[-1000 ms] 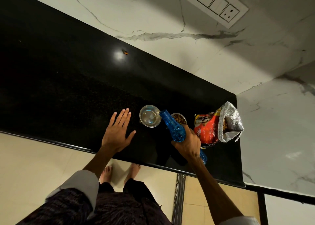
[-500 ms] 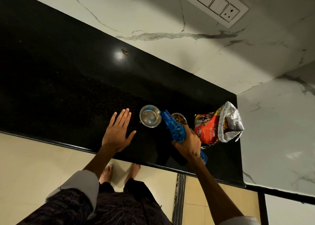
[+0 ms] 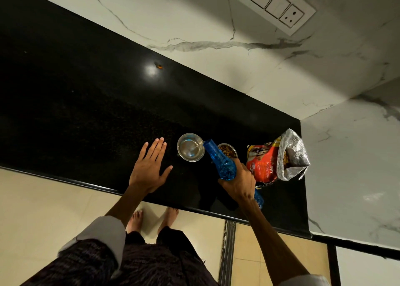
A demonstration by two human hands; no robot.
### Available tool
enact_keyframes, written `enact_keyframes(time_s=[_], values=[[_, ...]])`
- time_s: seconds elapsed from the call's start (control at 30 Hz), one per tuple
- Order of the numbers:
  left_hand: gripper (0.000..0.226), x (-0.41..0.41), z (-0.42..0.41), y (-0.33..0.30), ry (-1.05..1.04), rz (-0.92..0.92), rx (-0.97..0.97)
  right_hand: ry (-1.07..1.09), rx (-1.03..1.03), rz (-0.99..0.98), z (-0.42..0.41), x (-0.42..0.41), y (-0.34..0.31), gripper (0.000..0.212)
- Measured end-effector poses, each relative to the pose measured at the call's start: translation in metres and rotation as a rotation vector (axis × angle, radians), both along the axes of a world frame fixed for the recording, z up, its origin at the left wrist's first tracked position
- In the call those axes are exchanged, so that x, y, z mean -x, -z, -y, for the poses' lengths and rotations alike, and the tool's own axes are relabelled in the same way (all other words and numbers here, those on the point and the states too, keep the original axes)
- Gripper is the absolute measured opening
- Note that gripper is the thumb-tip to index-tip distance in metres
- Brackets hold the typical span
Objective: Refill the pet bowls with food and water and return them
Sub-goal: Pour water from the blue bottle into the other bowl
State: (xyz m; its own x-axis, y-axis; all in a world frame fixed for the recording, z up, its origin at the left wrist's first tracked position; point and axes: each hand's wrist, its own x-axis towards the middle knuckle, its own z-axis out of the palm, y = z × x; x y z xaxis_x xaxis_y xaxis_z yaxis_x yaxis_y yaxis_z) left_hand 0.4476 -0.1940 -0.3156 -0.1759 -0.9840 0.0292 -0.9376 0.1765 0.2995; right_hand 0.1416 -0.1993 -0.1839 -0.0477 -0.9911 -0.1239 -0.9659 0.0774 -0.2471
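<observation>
Right-hand grip: the right hand (image 3: 237, 180) is wrapped round the belly of a blue bottle (image 3: 220, 162), fingers curled about it; the bottle leans over with its neck toward the water bowl and its base down behind the wrist.
Bottle mouth: just at the right rim of the water bowl (image 3: 191, 147), and a thin stream seems to run from it into the bowl.
Left hand: the left hand (image 3: 149, 166) lies flat on the black counter (image 3: 75, 104), fingers straight and spread, holding nothing, just beside the water bowl on its left.
Water bowl: a small steel bowl near the front of the counter, with some water already in it, I'd say; how full is hard to tell from the glare.
Food bowl: a second steel bowl (image 3: 229, 150) right behind the bottle, brown kibble in it, so the food half looks done.
Doing it well: I'd keep the tilt gentle and the mouth over the bowl's inside edge, since the food bowl sits close under the bottle and a splash could wet the kibble; ease the bottle upright before the water nears the rim, because both bowls must yet be carried back.
Food bag: a red and silver bag (image 3: 275, 161) stands open at the right, kibble showing in its mouth.
Writing: the bag reads "PUPPY NUTRITION"; the smaller print is too fine to read.
</observation>
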Motion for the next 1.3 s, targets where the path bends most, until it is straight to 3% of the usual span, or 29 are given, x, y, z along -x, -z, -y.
enact_keyframes(time_s=[1.3], values=[[0.083,0.0001,0.0002,0.0018,-0.003,-0.014,0.005,-0.018,-0.001,-0.024,0.0014,0.0021,-0.0014,0.08]])
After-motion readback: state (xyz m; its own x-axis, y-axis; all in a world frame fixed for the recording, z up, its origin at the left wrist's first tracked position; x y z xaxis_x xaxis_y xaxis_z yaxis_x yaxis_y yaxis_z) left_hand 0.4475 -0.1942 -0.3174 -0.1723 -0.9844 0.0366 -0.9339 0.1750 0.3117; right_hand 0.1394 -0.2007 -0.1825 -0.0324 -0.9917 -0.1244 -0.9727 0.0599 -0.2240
